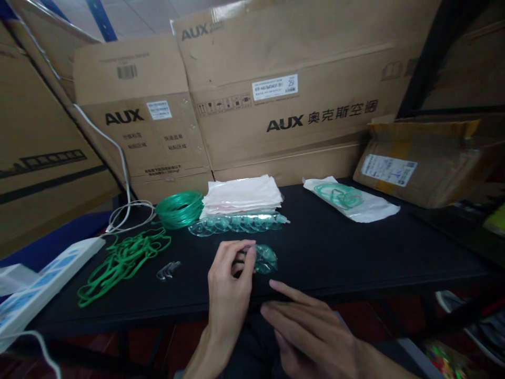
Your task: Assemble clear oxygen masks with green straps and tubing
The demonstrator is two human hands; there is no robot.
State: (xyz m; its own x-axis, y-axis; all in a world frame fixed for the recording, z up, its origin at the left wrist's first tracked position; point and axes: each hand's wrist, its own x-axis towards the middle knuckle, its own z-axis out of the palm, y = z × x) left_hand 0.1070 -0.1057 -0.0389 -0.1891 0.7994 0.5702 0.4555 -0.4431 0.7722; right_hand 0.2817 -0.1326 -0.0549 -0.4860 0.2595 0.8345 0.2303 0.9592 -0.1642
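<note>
A clear green oxygen mask (265, 259) sits low over the black table's front, with my left hand (232, 266) closed on its left side between thumb and fingers. My right hand (311, 321) is apart from it, at the table's front edge, fingers stretched out and holding nothing. Behind the mask lies a row of nested clear green masks (239, 223), in front of a stack of white bags (242, 196). Left of my left hand are several small metal strips (168, 270) and a tangle of green elastic straps (126, 260).
A coil of green tubing (179, 209) lies left of the bags. At the back right is a white bag with green tubing (351, 199), beside a taped carton (418, 158). A white power strip (51, 284) runs along the left; large cardboard boxes (315, 89) wall the back.
</note>
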